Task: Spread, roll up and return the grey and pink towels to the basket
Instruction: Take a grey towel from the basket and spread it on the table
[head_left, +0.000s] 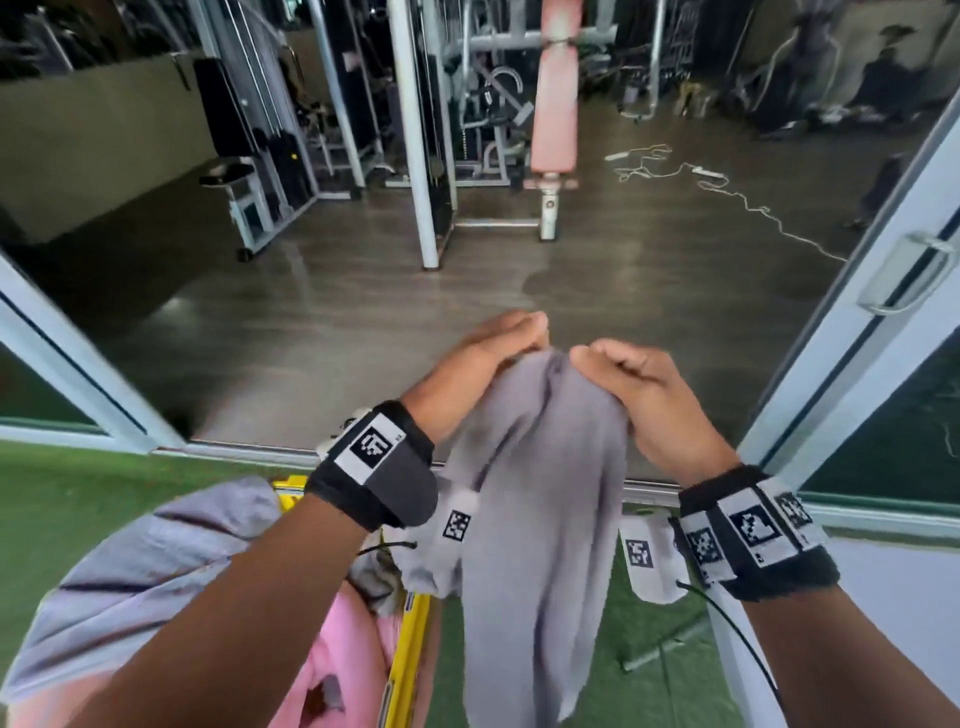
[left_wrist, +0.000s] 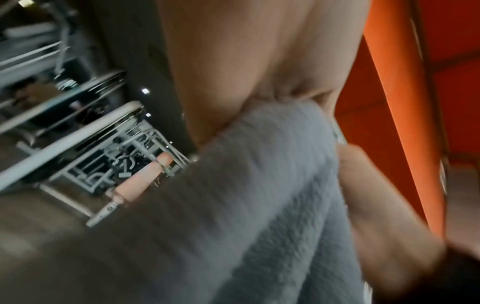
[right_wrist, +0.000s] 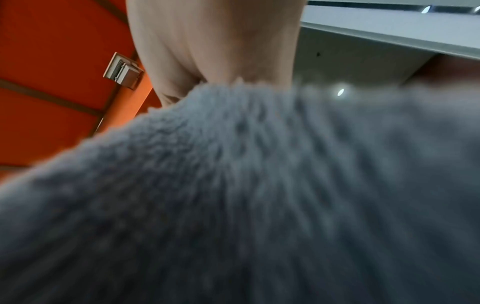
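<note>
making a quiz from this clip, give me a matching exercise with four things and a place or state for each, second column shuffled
Things
1. grey towel
2. pink towel
3. basket
4. bench

Places or states
a. yellow rim, low at the left, under the left forearm
b. hanging from both hands
c. far across the gym floor
d. lying in the basket

Pairs: 1-b, 2-d, 3-a, 4-c

The left hand and right hand pinch the grey towel's top edge.
</note>
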